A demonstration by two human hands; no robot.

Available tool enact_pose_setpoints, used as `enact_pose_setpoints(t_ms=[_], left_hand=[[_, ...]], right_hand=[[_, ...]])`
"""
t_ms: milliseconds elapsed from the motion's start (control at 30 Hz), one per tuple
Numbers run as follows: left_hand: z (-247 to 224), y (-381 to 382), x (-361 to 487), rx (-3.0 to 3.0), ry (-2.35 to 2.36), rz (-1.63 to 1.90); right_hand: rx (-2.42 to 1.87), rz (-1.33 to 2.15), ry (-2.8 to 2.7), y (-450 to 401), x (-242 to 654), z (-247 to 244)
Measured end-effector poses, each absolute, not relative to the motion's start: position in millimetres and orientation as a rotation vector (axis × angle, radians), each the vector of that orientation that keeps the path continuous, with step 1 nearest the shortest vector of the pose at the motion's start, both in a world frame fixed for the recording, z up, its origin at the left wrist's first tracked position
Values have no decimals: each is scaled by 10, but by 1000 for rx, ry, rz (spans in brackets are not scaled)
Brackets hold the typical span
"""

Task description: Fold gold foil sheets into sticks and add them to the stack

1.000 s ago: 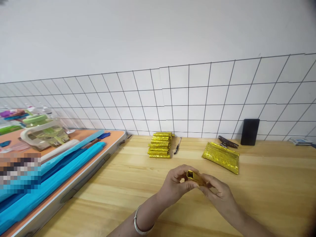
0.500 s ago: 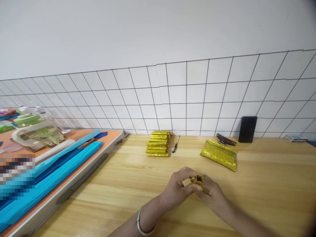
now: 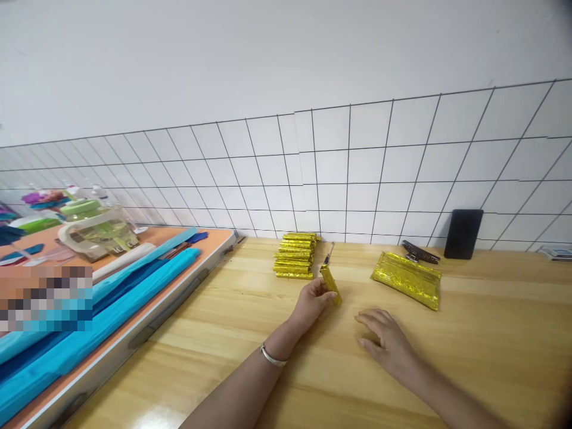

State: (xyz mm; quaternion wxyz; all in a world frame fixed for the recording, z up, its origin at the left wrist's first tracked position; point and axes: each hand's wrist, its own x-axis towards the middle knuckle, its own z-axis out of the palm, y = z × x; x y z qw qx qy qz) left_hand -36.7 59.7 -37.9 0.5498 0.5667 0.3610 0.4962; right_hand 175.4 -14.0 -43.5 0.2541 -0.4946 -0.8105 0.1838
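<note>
My left hand (image 3: 313,302), with a silver bangle at the wrist, grips a small gold foil tube (image 3: 331,285) between thumb and fingers. The tube is tilted, its upper end leaning toward the left. Just beyond it lies a row of several similar gold foil tubes (image 3: 295,256), side by side on the wooden table (image 3: 241,333). My right hand (image 3: 382,339) is above the table to the right, fingers apart and holding nothing. A flat stack of gold foil sheets (image 3: 406,279) lies farther off to the right.
A pen (image 3: 328,255) lies beside the tube row. Behind the foil sheets is a dark claw clip (image 3: 420,252), and a black rectangular object (image 3: 463,234) leans on the tiled wall. At left, an orange board (image 3: 218,239) bears blue paper rolls (image 3: 147,304) and a green-lidded jug (image 3: 98,229).
My right hand has let go of the gold foil tube and moved right, its fingers opening. My left hand has carried the tube forward toward the row. The view has shifted slightly.
</note>
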Motion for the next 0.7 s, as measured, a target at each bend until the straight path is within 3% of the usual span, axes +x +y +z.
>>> enact_pose_setpoints(t_ms=[500, 700], left_hand=[[-325, 543, -367, 1388, 810, 1092], [-199, 393, -309, 1094, 603, 1140]], right_hand=[[-1316, 481, -2243, -104, 1757, -433], [-1246, 495, -2184, -119, 1740, -403]])
